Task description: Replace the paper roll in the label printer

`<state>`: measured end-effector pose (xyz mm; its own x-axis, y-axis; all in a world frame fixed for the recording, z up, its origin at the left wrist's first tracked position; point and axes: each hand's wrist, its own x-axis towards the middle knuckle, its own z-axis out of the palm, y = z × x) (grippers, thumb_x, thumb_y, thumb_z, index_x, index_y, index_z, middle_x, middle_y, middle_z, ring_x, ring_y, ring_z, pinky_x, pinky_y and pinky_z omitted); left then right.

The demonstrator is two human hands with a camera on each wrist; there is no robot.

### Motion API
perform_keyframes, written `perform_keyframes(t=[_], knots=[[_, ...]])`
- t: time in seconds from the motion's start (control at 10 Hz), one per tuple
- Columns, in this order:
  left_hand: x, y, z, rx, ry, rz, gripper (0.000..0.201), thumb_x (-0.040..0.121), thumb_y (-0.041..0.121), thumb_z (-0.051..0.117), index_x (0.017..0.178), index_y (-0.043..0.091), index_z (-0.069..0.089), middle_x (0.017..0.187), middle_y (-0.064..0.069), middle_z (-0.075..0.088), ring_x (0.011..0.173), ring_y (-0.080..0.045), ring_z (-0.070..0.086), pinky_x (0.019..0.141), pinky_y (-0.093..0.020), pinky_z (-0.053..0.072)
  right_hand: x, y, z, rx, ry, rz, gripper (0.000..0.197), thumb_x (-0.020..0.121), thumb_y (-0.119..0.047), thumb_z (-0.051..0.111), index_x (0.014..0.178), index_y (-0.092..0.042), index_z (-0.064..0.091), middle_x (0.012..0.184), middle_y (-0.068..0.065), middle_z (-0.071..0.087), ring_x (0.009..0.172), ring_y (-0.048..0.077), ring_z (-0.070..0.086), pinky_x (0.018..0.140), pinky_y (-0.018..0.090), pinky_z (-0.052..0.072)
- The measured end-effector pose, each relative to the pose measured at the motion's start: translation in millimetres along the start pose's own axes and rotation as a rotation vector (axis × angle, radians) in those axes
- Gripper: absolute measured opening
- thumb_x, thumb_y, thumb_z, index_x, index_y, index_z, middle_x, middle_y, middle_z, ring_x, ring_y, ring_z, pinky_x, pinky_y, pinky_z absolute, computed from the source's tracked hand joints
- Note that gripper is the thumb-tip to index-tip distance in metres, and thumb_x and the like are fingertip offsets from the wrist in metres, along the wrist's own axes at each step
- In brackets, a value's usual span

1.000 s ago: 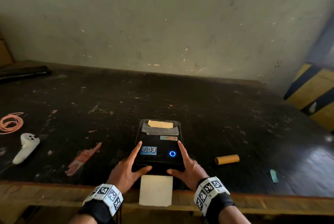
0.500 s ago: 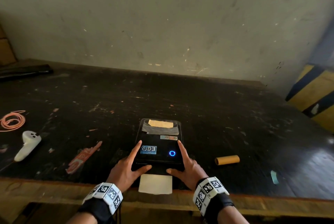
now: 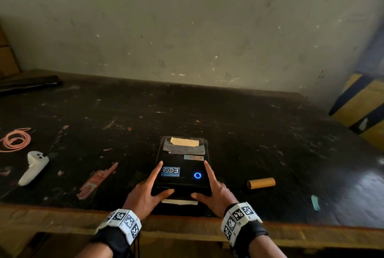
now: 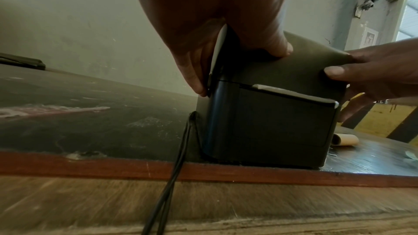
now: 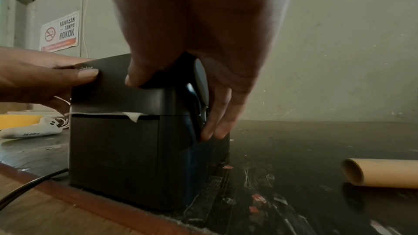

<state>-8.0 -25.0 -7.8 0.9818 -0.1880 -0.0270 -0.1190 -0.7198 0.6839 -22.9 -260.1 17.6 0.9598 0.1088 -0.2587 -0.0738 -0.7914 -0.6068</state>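
Observation:
A black label printer [image 3: 182,166] stands at the table's front edge, lid down, with its blue ring light [image 3: 197,175] lit. My left hand [image 3: 149,187] lies on its left front corner and my right hand [image 3: 216,189] on its right front corner. Both index fingers lie straight on the lid and both thumbs press the lid's front edge. In the wrist views the other fingers [image 4: 196,81] [image 5: 214,128] reach straight down the printer's [image 4: 271,122] [image 5: 126,158] sides. A short white paper edge [image 3: 179,202] [image 4: 294,94] [image 5: 133,115] shows at the front slot. An empty cardboard core [image 3: 261,183] [image 5: 380,174] lies to the right.
Left of the printer lie a red wrapper [image 3: 96,180], a white controller [image 3: 33,167] and a pink cable coil [image 3: 15,139]. A black cable [image 4: 174,176] drops over the wooden front edge [image 3: 62,220]. A teal scrap [image 3: 315,202] sits at the right, a wall behind.
The white paper that hung out of the front slot has shortened step by step to a thin strip. Both hands have stayed on the printer.

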Motion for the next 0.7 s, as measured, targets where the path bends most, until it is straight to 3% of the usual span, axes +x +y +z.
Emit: perform_keyframes(t=[0.3, 0.4, 0.6, 0.7], knots=[[0, -1, -3, -0.033, -0.035, 0.007, 0.094, 0.053, 0.088, 0.041, 0.128, 0.065, -0.011, 0.149, -0.006, 0.033, 0.130, -0.025, 0.041, 0.105, -0.047, 0.038, -4, -2, -3, 0.021, -0.025, 0.022, 0.104, 0.079, -0.049, 0.064, 0.137, -0.047, -0.022, 0.147, 0.009, 0.037, 0.124, 0.027, 0.048, 0.102, 0.048, 0.041], [-1, 2, -3, -0.029, -0.053, 0.001, 0.095, 0.054, 0.087, 0.042, 0.129, 0.063, -0.011, 0.150, -0.006, 0.031, 0.130, -0.025, 0.040, 0.106, -0.046, 0.037, -5, -3, -5, 0.014, -0.035, 0.021, 0.104, 0.080, -0.048, 0.063, 0.138, -0.046, -0.023, 0.147, 0.009, 0.037, 0.123, 0.026, 0.048, 0.102, 0.048, 0.042], [-3, 5, -7, -0.027, -0.074, 0.024, 0.094, 0.054, 0.088, 0.039, 0.127, 0.063, -0.015, 0.153, -0.005, 0.024, 0.136, -0.022, 0.030, 0.112, -0.041, 0.028, -7, -6, -6, -0.034, -0.056, 0.044, 0.103, 0.079, -0.053, 0.060, 0.137, -0.044, -0.024, 0.147, 0.007, 0.037, 0.124, 0.024, 0.048, 0.101, 0.043, 0.041], [-8, 1, -4, -0.042, -0.154, -0.022, 0.102, 0.059, 0.084, 0.043, 0.128, 0.054, -0.026, 0.156, -0.006, 0.007, 0.141, -0.022, 0.017, 0.116, -0.044, 0.017, -8, -6, -12, -0.078, -0.060, 0.030, 0.099, 0.077, -0.063, 0.055, 0.140, -0.042, -0.019, 0.147, 0.004, 0.037, 0.126, 0.021, 0.045, 0.104, 0.042, 0.039]])
